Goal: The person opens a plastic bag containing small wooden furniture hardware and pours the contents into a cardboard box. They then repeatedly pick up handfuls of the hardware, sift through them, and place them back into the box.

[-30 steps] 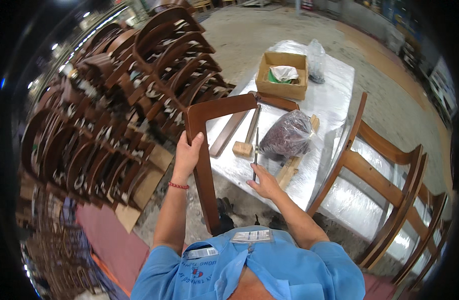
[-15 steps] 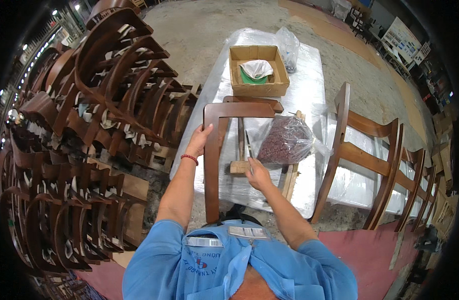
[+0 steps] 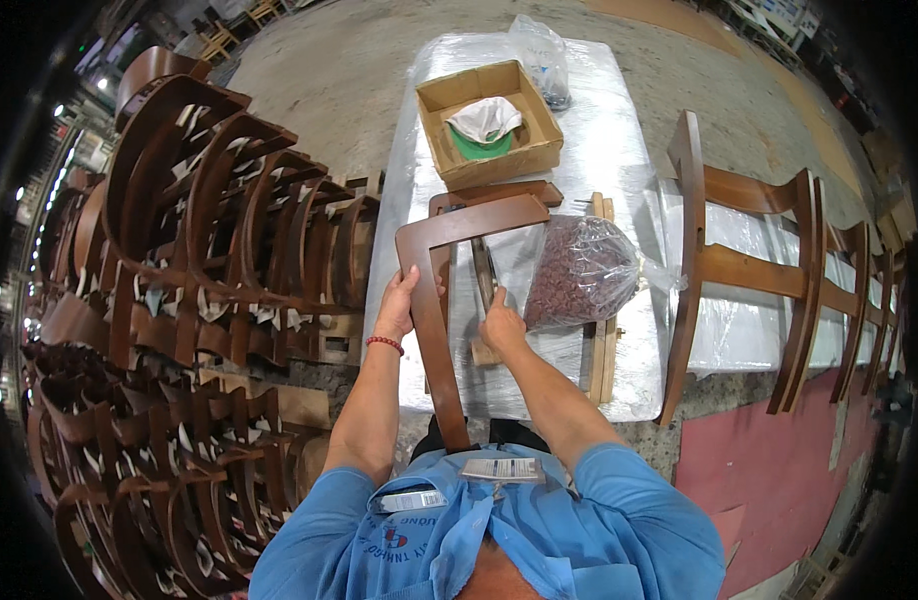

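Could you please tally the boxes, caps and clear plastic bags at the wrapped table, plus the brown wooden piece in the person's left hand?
Open cardboard box: 1
Green-and-white cap: 1
Clear plastic bags: 2
L-shaped brown piece in the left hand: 1
Total: 5

L-shaped frame [image 3: 432, 315]: smooth wood, satin finish. Tabletop [image 3: 609, 150]: glossy, wrinkled plastic film. Box [image 3: 504, 164] toward the tabletop's far edge: matt cardboard; cap [image 3: 486, 120] inside: cloth. Bag [image 3: 581, 272] toward the right edge: glossy, clear plastic.
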A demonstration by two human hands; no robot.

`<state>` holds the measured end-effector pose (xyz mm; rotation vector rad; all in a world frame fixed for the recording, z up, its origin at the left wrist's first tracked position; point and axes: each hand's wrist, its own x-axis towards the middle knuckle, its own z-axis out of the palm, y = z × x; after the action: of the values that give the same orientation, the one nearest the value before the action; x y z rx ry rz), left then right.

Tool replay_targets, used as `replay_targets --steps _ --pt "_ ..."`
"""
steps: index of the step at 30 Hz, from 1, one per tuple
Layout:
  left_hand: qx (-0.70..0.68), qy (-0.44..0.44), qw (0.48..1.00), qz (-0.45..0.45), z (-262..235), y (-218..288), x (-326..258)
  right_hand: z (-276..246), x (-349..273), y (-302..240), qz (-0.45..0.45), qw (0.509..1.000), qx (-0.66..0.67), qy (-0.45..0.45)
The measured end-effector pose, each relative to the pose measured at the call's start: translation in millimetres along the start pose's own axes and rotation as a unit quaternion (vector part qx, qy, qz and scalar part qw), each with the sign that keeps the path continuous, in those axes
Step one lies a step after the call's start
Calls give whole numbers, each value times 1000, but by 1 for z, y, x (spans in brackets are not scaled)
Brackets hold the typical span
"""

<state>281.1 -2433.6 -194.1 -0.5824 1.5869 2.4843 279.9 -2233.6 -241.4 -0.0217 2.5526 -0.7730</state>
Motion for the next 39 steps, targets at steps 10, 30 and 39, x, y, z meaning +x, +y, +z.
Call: replay_targets --steps 10,30,39 --pt "-48 -49 995 -78 15 -22 67 -18 -164 100 15 1000 -6 -5" --pt "373 33 921 108 58 -55 157 -9 -182 56 41 992 103 64" --pt "410 22 904 119 60 -44 140 7 -53 10 24 976 110 184"
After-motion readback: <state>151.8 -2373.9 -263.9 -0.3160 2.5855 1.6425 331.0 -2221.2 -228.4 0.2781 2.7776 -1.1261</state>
